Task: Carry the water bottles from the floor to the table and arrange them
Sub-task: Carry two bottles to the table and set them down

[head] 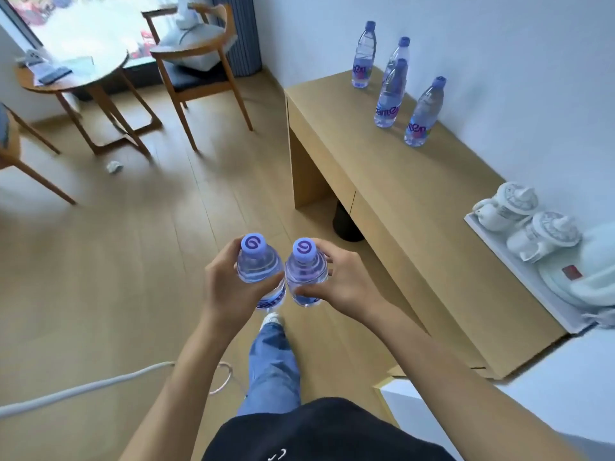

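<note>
My left hand (226, 287) grips a clear water bottle (258, 266) with a purple cap, held upright above the floor. My right hand (342, 281) grips a second matching bottle (304, 272) right beside it; the two bottles nearly touch. Several more bottles stand upright at the far end of the light wooden table (399, 194): one at the back (364, 56), two close together (392, 91), and one nearest me (424, 113).
A white tray (492, 237) with tea ware and a kettle sits on the table's near end. A round table (71, 71) and wooden chairs (199, 61) stand across the wooden floor. A white cable (83, 387) lies by my feet. A crumpled paper (114, 167) is on the floor.
</note>
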The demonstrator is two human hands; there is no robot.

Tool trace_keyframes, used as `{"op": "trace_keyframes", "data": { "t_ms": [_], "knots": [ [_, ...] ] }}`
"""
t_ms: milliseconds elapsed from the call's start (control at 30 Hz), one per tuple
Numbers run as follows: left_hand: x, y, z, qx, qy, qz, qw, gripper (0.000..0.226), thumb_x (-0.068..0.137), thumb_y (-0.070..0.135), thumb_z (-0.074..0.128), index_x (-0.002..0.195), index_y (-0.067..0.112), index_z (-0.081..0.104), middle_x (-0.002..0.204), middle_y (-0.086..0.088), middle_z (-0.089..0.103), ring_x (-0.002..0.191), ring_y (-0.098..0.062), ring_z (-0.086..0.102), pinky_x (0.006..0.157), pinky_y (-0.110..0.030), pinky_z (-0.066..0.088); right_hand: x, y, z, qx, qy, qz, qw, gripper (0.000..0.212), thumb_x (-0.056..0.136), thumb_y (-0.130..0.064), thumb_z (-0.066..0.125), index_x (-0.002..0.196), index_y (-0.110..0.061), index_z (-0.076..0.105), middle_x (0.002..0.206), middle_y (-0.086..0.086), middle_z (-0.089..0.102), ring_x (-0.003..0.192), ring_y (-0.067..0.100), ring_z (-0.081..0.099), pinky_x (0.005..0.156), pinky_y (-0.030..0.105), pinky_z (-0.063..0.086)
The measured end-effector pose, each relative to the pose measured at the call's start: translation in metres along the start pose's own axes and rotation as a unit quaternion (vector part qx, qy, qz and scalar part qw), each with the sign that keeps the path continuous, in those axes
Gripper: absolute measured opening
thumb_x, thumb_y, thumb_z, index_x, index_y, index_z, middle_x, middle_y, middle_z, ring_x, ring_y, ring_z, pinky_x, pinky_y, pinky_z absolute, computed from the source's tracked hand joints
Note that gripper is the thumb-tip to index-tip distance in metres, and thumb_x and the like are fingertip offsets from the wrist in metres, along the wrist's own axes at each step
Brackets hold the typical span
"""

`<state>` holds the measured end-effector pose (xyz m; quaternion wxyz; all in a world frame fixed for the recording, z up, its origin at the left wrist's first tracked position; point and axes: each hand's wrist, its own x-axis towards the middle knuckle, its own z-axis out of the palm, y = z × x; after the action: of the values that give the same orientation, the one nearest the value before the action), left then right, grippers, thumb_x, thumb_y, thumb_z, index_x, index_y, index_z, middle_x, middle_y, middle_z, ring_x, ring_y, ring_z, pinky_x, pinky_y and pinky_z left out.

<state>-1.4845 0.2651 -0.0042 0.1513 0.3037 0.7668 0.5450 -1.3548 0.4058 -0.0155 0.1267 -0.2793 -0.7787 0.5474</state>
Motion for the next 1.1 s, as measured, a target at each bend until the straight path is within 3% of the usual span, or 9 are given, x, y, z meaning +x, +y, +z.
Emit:
{"op": "trace_keyframes", "data": {
  "t_ms": [100, 300, 433, 567, 700, 900, 1033, 1100],
  "knots": [
    [0.074, -0.013, 0.004, -0.001, -0.030, 0.010, 0.999, 0.048, 0.063, 0.006, 0.089, 0.089, 0.037, 0.062, 0.086, 0.012, 0.069, 0.075, -0.003, 0.064, 0.069, -0.022, 0.054, 0.060, -0.001, -0.004, -0.002, 0.028, 0.012, 1.000, 0.054, 0.064, -0.021, 0.088, 0.111, -0.032, 0.064, 0.099, -0.007, 0.072, 0.094, 0.013, 0.068, 0.087, 0.042, 0.055],
    [0.221, -0.023, 0.014, 0.035, -0.128, 0.050, 0.990, 0.051, 0.063, 0.010, 0.088, 0.091, 0.039, 0.057, 0.085, 0.015, 0.067, 0.077, -0.003, 0.064, 0.069, -0.019, 0.051, 0.172, -0.013, -0.020, -0.005, 0.120, 0.043, 0.992, 0.056, 0.061, -0.024, 0.087, 0.100, -0.052, 0.058, 0.098, -0.022, 0.070, 0.091, 0.001, 0.067, 0.083, 0.028, 0.055],
    [0.307, -0.020, 0.028, 0.044, -0.170, 0.072, 0.982, 0.050, 0.062, 0.014, 0.089, 0.094, 0.036, 0.057, 0.088, 0.011, 0.066, 0.081, -0.006, 0.064, 0.071, -0.028, 0.054, 0.234, -0.012, -0.038, 0.022, 0.171, 0.075, 0.982, 0.049, 0.061, -0.027, 0.086, 0.103, -0.038, 0.063, 0.094, -0.017, 0.071, 0.088, 0.003, 0.068, 0.079, 0.029, 0.057],
    [0.384, -0.019, 0.055, 0.030, -0.200, 0.073, 0.977, 0.045, 0.059, 0.025, 0.084, 0.093, 0.034, 0.058, 0.087, 0.014, 0.065, 0.079, -0.005, 0.064, 0.066, -0.021, 0.050, 0.295, -0.002, -0.060, 0.043, 0.225, 0.104, 0.968, 0.060, 0.060, -0.019, 0.091, 0.113, -0.033, 0.065, 0.100, -0.016, 0.072, 0.095, 0.001, 0.067, 0.089, 0.034, 0.056],
    [0.461, -0.021, 0.097, 0.035, -0.216, 0.084, 0.972, 0.050, 0.061, 0.014, 0.087, 0.089, 0.043, 0.056, 0.087, 0.022, 0.065, 0.078, 0.002, 0.063, 0.062, -0.009, 0.046, 0.361, 0.014, -0.091, 0.048, 0.259, 0.122, 0.957, 0.064, 0.061, -0.015, 0.092, 0.114, -0.035, 0.063, 0.102, -0.015, 0.072, 0.096, -0.001, 0.066, 0.093, 0.032, 0.054],
    [0.571, -0.020, 0.162, 0.047, -0.215, 0.054, 0.974, 0.050, 0.059, 0.014, 0.087, 0.084, 0.041, 0.052, 0.086, 0.023, 0.063, 0.075, 0.002, 0.061, 0.059, -0.012, 0.046, 0.463, 0.034, -0.143, 0.031, 0.273, 0.147, 0.950, 0.063, 0.062, -0.016, 0.089, 0.119, -0.025, 0.064, 0.102, -0.012, 0.071, 0.096, 0.007, 0.065, 0.091, 0.034, 0.052],
    [0.632, -0.016, 0.197, 0.054, -0.224, 0.044, 0.972, 0.047, 0.058, 0.013, 0.086, 0.081, 0.034, 0.051, 0.084, 0.023, 0.061, 0.070, 0.003, 0.058, 0.053, -0.013, 0.045, 0.518, 0.046, -0.177, 0.017, 0.281, 0.161, 0.946, 0.053, 0.061, -0.017, 0.086, 0.109, -0.026, 0.065, 0.094, -0.012, 0.069, 0.089, 0.010, 0.064, 0.086, 0.036, 0.053],
    [0.657, -0.015, 0.214, 0.047, -0.239, 0.032, 0.969, 0.043, 0.059, 0.014, 0.083, 0.080, 0.030, 0.050, 0.081, 0.017, 0.061, 0.064, 0.002, 0.055, 0.052, -0.014, 0.045, 0.540, 0.052, -0.189, 0.009, 0.290, 0.175, 0.941, 0.051, 0.061, -0.019, 0.085, 0.106, -0.029, 0.063, 0.094, -0.013, 0.068, 0.088, 0.007, 0.063, 0.083, 0.031, 0.052]
  ]
}}
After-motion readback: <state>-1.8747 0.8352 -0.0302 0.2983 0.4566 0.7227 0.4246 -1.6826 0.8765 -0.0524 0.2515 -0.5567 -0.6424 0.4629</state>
